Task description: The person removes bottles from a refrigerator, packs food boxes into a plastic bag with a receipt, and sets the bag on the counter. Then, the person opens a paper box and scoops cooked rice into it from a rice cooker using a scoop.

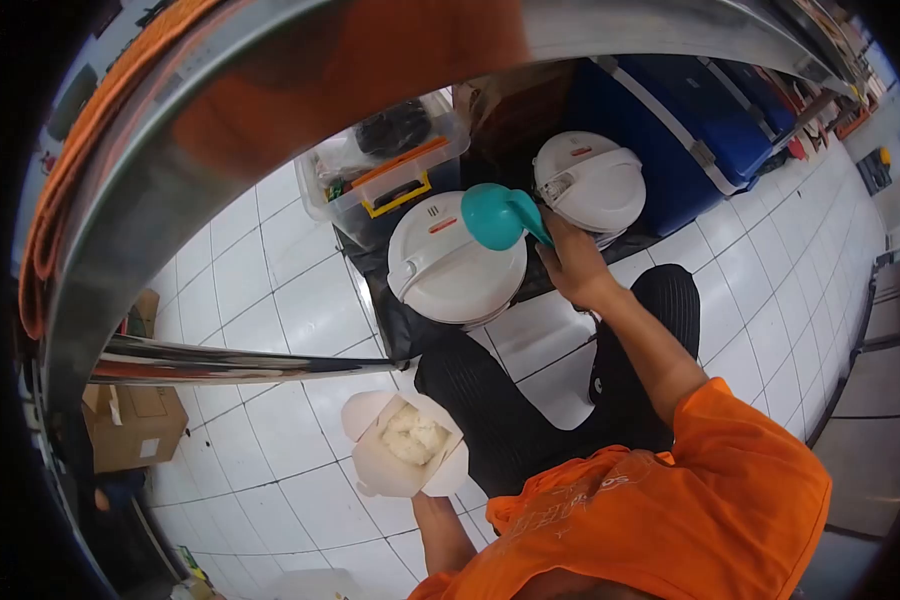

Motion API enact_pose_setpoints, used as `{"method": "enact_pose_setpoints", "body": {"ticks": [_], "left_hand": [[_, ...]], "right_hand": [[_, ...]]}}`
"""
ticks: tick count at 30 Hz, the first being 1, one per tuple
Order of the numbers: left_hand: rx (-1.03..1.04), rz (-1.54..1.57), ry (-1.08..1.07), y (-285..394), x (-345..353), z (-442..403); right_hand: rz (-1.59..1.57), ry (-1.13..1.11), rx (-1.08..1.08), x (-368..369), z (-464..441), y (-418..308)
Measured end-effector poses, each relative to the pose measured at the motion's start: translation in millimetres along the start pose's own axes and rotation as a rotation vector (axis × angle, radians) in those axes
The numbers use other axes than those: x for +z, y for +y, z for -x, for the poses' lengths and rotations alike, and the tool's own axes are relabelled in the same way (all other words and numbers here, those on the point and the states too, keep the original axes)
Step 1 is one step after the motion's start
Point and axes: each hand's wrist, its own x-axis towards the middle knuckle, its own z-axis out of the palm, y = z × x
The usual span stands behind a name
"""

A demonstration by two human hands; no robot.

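Observation:
My right hand [573, 258] is closed around the handle of a teal scoop [496, 217], which hangs over the gap between two white rice cookers. The larger rice cooker [457, 275] has its lid down and stands below and left of the scoop. Beside my right hand is the smaller rice cooker [600, 190], also with its lid down. My left hand [431, 502] supports a white paper takeaway box [380, 455] from underneath, its fingers hidden by the box. The box's flaps are spread, and white rice [413, 436] lies inside.
A steel table edge [300, 110] arches overhead, with a metal leg bar [240, 364] at left. A clear plastic bin [382, 190] stands behind the cookers, and a blue cooler box [660, 130] is at right. A cardboard box [140, 425] sits on the tiled floor.

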Motion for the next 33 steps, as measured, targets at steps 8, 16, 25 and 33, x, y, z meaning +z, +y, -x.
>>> {"method": "enact_pose_setpoints", "body": {"ticks": [8,16,25,33], "left_hand": [[0.215,-0.307,0.119,-31.7,34.8,-36.1],[0.248,-0.291,0.087,-41.1,37.4,-47.7],[0.296,-0.423,0.139,-64.0,14.3,-55.2],[0.049,-0.198,-0.009,-95.4,84.8,-54.5]], "right_hand": [[-0.109,-0.081,-0.005,6.5,-38.3,-24.2],[0.291,-0.09,-0.217,87.3,-70.8,-19.3],[0.144,-0.151,-0.492,72.8,-96.7,30.3],[-0.167,-0.59,-0.437,25.0,-115.6,29.6]]}}
